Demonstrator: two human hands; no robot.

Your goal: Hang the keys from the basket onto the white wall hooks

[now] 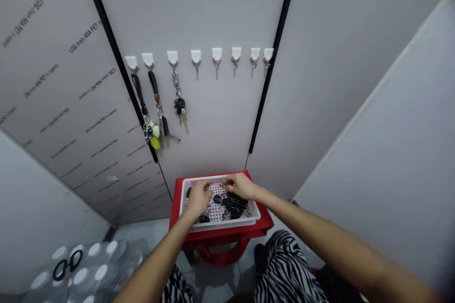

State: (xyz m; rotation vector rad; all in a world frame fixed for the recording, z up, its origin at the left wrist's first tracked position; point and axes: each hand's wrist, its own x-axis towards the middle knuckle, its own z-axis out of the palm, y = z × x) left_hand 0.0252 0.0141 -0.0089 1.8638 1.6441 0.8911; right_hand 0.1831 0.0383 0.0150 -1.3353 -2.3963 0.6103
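A white plastic basket (220, 225) with a perforated bottom holds several keys (234, 206), most of them black-headed and piled at its right side. My left hand (199, 199) is over the basket's left part, thumb and fingers apart with nothing visible between them. At the back right of the basket, my right hand (241, 186) has its fingers curled together above the pile; what they hold, if anything, is too small to make out. Under the basket is a red bag (265, 222) with a handle hanging down in front.
A row of white hooks (196, 57) runs across the grey panel ahead. From the three leftmost hang a strap with charms (152, 132), a strap with a black fob (163, 125) and a key bunch (180, 105). Packed bottles (101, 272) stand at lower left.
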